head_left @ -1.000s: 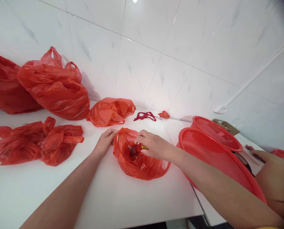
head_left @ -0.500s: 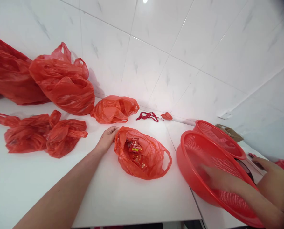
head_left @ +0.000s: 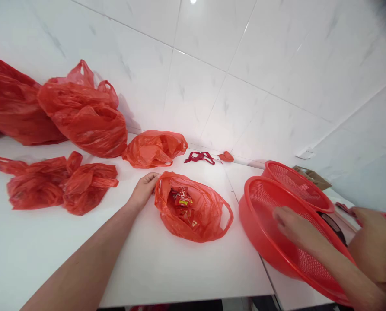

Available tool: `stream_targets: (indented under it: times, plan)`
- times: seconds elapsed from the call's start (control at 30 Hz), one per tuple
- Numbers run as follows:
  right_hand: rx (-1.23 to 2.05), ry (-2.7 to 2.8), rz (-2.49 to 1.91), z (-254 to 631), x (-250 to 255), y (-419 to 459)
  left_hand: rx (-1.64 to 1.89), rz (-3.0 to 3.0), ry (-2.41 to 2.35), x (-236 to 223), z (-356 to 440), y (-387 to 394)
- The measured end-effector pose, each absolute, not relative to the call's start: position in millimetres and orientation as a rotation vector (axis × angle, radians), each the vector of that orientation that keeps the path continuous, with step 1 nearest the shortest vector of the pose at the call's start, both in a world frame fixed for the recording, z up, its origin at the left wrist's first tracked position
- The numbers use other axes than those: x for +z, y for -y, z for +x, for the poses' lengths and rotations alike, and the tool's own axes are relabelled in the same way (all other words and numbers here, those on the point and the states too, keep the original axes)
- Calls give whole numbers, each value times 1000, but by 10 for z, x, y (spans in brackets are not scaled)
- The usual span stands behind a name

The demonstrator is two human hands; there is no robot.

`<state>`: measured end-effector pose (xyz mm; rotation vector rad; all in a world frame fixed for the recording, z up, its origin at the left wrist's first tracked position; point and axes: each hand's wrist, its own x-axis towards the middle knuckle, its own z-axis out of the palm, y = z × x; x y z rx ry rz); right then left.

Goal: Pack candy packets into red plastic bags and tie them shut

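My left hand (head_left: 145, 188) pinches the left rim of an open red plastic bag (head_left: 208, 216) lying on the white table. Inside the bag are several small red wrapped packets (head_left: 183, 201) with white and yellow print. Over on the right, my right hand (head_left: 288, 222) is inside a large red plastic basket (head_left: 256, 233) with mesh sides, which is tilted toward me. Its fingers are curled closed, and whatever they may hold is hidden.
Full red bags (head_left: 85, 116) stand against the tiled wall; knotted ones (head_left: 89, 185) lie in front. A flattened red bag (head_left: 154, 149) and dark red straps (head_left: 199, 157) lie behind. At right are a second basket (head_left: 299, 183), a cardboard box (head_left: 312, 177) and another person's arm (head_left: 371, 233).
My right hand has risen a little within the basket, and its fingers now show curled instead of blurred. My left hand keeps its hold on the bag's rim. The other person's hand has shifted slightly.
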<state>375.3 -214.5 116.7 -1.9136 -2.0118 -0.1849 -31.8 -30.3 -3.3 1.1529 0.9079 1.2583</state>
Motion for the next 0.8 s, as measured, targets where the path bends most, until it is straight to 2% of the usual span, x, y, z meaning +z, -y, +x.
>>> stream_targets:
  times: [0.13,0.37,0.5,0.63,0.8]
  plan:
    - [-355,2029,-1916,3141,1369,1997,1262,1154,-906,-22,-321,309]
    - [-127,2361,-1573,2062,1143,1646,1265,1179,-880,-39,-330,299]
    - [-16,2303,-1538,2062,1013,1545,1263,1185,-872,-40,-335,292]
    - [-147,2161,-1683,2347,838,1758,1259,1174,-870,-52,-344,281]
    - [-159,2291,-1750,2789,497,2147,1266,1152,-873,-44,-344,292]
